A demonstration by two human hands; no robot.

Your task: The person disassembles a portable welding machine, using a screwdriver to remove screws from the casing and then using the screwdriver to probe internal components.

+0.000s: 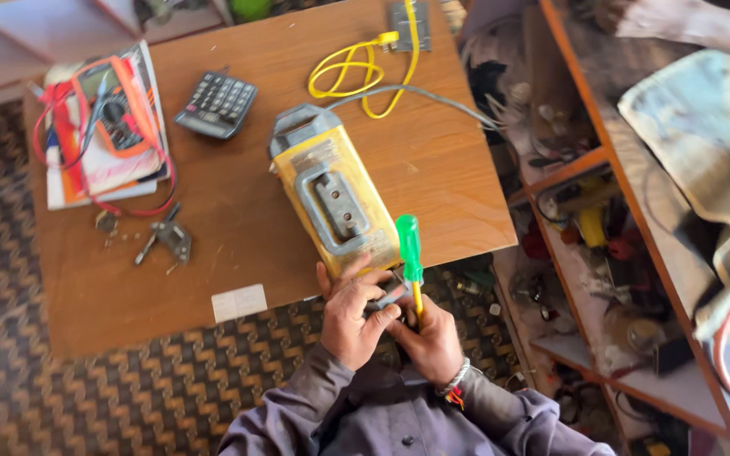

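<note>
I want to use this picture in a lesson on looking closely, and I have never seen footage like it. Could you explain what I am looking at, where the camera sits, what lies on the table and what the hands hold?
This is a single view from a camera worn on a person's head, looking down at their own two bare hands. There is no machine at work. The left hand rests against the near end of a yellow and grey device lying on a wooden table. The right hand holds a green-handled screwdriver, handle up. Also on the table lie a calculator, an orange multimeter on some booklets, a coiled yellow cable and a small metal tool. Cluttered shelves stand to the right.
</note>
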